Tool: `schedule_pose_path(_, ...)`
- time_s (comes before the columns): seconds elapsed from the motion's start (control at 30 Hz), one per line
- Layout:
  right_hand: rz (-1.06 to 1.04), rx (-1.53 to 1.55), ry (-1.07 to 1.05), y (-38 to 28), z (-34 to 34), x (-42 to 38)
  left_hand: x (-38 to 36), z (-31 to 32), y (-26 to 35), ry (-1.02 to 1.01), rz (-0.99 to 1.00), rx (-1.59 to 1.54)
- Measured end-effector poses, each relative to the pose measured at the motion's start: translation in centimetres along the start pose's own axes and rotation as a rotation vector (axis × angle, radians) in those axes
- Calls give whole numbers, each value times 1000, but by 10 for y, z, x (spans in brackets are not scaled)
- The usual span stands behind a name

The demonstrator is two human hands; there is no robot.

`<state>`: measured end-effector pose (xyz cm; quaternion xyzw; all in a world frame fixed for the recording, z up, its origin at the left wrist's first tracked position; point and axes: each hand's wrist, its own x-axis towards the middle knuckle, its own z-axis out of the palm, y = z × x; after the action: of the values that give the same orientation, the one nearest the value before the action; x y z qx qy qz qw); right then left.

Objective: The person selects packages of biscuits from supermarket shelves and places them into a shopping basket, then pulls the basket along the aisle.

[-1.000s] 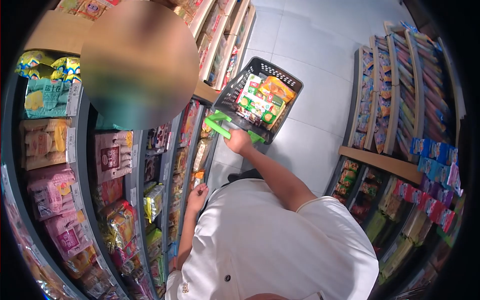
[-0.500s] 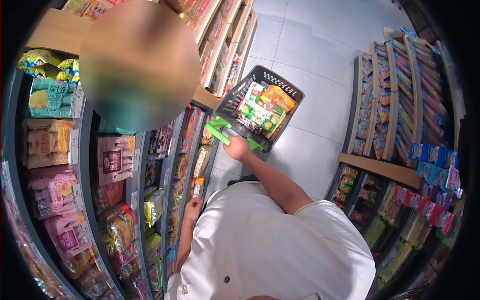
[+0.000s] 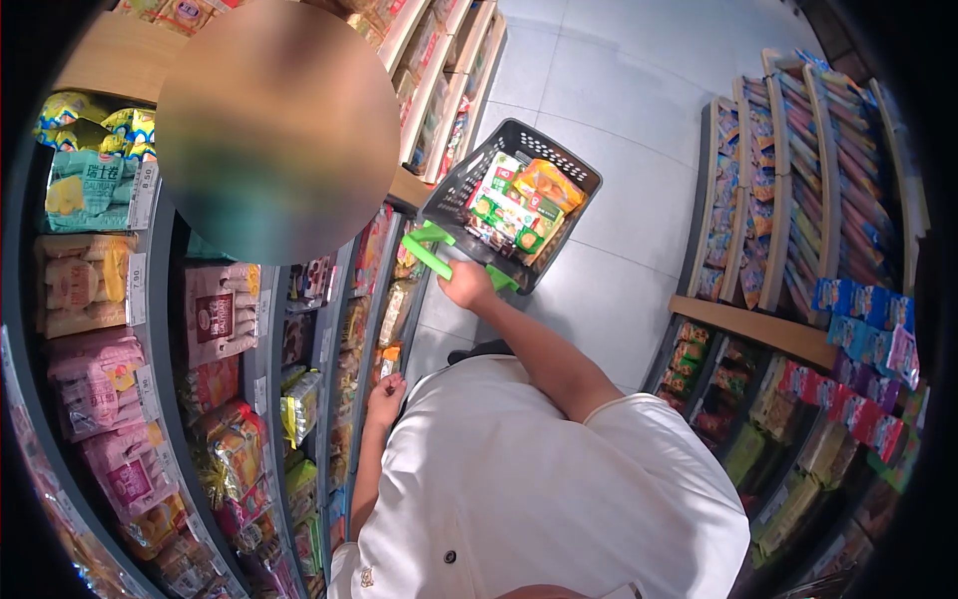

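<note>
My right hand [image 3: 466,286] is wrapped around the bright green handle [image 3: 426,255] of a black shopping basket [image 3: 571,225]. Inside the basket lie several packaged snacks, among them a green-and-white pack [image 3: 504,212] and an orange pack [image 3: 551,187]. On the left, my left hand [image 3: 384,397] hangs beside the lower shelves with its fingers curled in; nothing shows in it. Just beyond its fingers, an orange-and-white packet [image 3: 387,359] sits on the shelf.
Shelves of bagged breads and cakes [image 3: 95,379] run along my left, with price tags on their edges. On the right stands another shelf unit [image 3: 788,200] with colourful packets. Grey floor tiles [image 3: 639,150] lie between them. A blurred circle covers the upper left.
The basket, still in my right hand, shifts slightly left and up in view. My left hand has risen a little, and its curled fingers show more clearly.
</note>
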<state>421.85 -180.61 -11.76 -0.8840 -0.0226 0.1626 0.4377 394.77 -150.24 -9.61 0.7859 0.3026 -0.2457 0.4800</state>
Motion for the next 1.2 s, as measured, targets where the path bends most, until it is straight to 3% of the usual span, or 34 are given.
schedule_pose_path(0.37, -21, -7, 14, 3, 8, 4, -15, 0, -45, 29, -31, 5)
schedule_pose_path(0.77, -18, 3, 20, 2, 6, 1, -39, 14, -17, 60, -15, 3)
schedule_pose_path(0.9, -21, 9, 27, 0, 4, 0, -33, 19, -59, 22, -13, -44)
schedule_pose_path(0.97, 20, -40, -83, 6, 15, 9, -46, 15, -56, 37, 17, 23)
schedule_pose_path(1.0, -27, -44, -14, 4, 15, 4, -48, 17, -69, 49, 55, -26)
schedule_pose_path(1.03, -55, -7, 22, 2, 15, 2, -49, 15, -71, 25, -53, -12)
schedule_pose_path(1.07, -66, 24, 37, -5, 8, -3, -52, 17, -79, 58, 40, 0)
schedule_pose_path(1.13, -51, 23, 35, -15, -2, -6, -73, 15, -44, 62, -6, 104)
schedule_pose_path(1.2, -54, 16, 35, -19, -6, -11, -78, 17, -53, 78, 23, 83)
